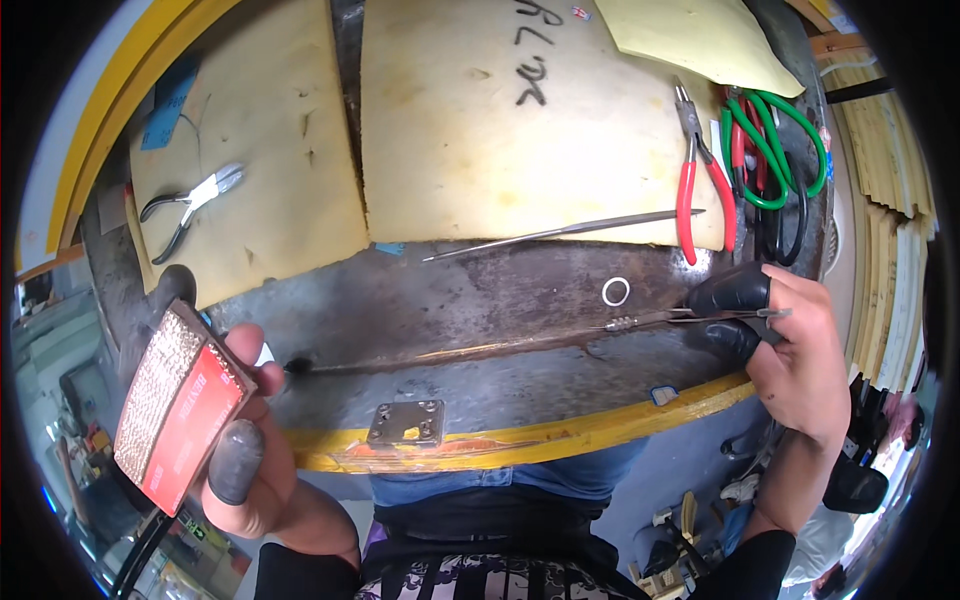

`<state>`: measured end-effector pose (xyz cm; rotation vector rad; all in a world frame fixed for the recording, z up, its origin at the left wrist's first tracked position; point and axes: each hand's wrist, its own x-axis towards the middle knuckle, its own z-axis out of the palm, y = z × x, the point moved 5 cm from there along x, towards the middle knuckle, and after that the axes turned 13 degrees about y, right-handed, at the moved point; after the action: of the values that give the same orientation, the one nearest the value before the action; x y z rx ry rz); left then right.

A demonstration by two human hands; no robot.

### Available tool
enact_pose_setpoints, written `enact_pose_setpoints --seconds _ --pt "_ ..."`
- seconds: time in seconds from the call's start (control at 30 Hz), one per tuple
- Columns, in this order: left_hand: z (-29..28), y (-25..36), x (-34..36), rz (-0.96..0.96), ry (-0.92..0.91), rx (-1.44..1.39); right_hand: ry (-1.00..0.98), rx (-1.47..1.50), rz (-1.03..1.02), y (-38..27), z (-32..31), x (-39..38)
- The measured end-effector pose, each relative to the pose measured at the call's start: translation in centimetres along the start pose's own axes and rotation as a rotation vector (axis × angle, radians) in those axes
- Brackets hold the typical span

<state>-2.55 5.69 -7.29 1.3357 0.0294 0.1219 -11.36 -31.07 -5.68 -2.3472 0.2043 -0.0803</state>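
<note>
Red and coppery, the flat block (183, 408) is looking light and stiff, with the left grip (265, 455) pinching its easy-to-hold edges and the right grip (805, 360) pinching a thin tool (625, 323).

A workshop — scuffed bench (500, 300), red-handled pliers (691, 130), green-handled scissors (776, 150).

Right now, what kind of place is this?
Probably a craft or repair workshop: there's a dark, scuffed workbench with a yellow edge, metal pliers with red handles, and a long, slim, pointed metal tool.
</note>
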Motion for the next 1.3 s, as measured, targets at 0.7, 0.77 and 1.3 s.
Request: enact_pose_setpoints --seconds 0.7,0.77,1.3 --pt "0.6 0.5 0.0 -0.020 0.050 0.053 0.488 0.316 0.219 3.5 -3.6 -3.5" --pt "1.1 0.5 0.2 -0.032 0.069 0.053 0.494 0.286 0.225 3.4 -4.3 -3.6" --pt "1.0 0.3 1.0 0.021 0.181 -0.113 0.268 0.057 0.275 0.3 -3.3 -2.2"
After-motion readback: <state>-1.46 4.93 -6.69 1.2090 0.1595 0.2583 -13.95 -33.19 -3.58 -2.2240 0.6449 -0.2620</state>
